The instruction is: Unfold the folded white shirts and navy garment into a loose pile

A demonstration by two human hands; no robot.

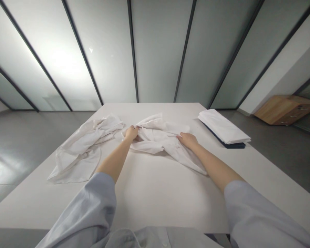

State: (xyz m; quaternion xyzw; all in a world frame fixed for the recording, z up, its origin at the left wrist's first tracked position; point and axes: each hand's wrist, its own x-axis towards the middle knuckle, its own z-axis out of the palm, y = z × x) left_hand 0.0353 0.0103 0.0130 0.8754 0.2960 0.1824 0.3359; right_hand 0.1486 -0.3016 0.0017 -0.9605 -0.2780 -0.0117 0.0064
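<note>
Here, white cloth point(155, 136) in fingers point(182, 136).

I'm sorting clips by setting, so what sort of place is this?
Probably an office or workroom: a wall of frosted panels in dark frames runs behind the table, a wooden cabinet stands at the right, and the floor is plain grey. Its exact use can't be told.

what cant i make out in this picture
All in the head view:
Left hand: some fingers, hidden by the middle white cloth.
Right hand: some fingers, hidden by the same cloth and the hand itself.
Dark layer: its top, covered by the folded white cloth.
Table: near right corner, cut off by the picture's edge.
</note>
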